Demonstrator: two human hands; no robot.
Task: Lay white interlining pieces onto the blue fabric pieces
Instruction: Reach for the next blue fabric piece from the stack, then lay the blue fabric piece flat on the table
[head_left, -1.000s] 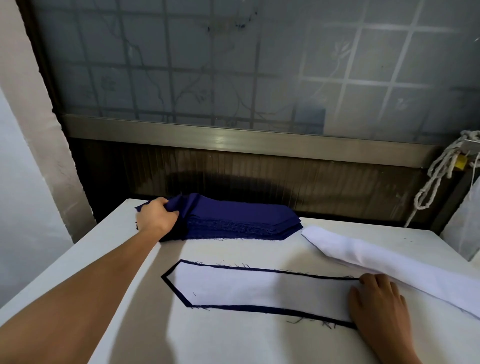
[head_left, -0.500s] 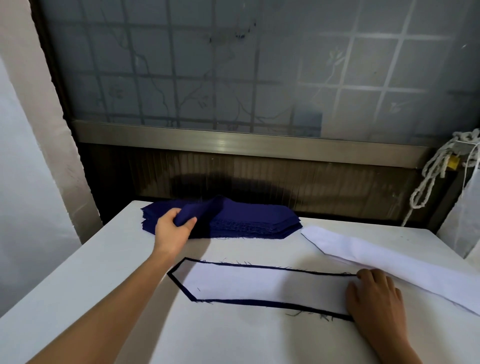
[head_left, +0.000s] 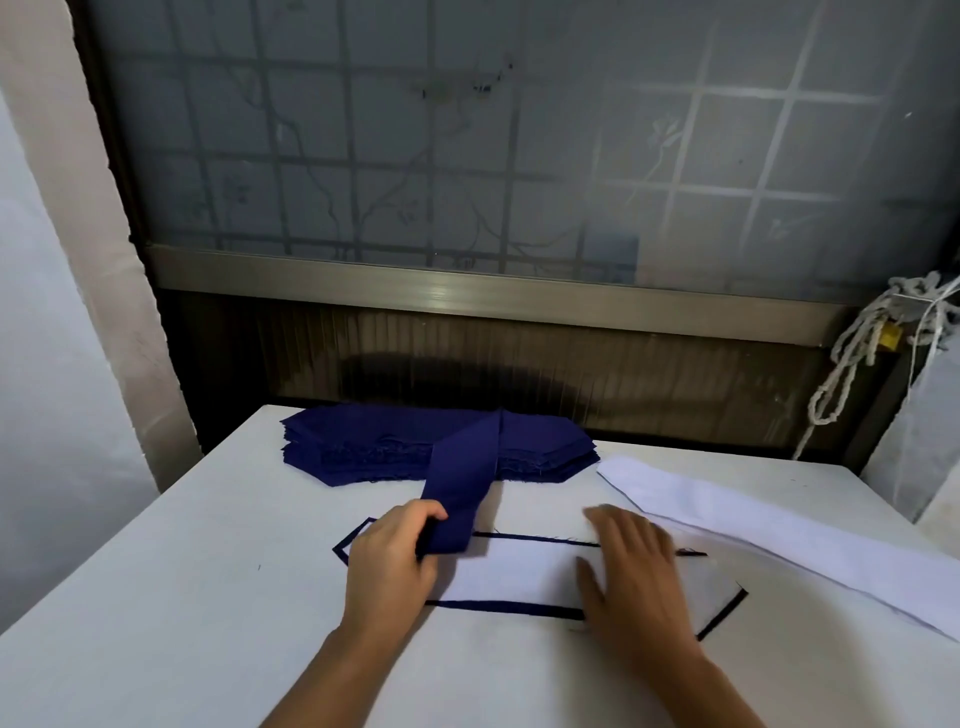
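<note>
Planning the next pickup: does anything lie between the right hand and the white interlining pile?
Nothing visible does. The right hand rests flat on the already laid white piece, and the white interlining pile lies just to its right.

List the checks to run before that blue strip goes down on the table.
1. Left hand grips the blue strip: ok.
2. Strip free of the blue stack: not ok, its far end lies on the stack.
3. Single layer picked: cannot tell.
4. Laid interlining sits inside its blue border: ok.
5. Right hand flat on that interlining: ok.
6. White interlining pile lies just right of the right hand: ok.
</note>
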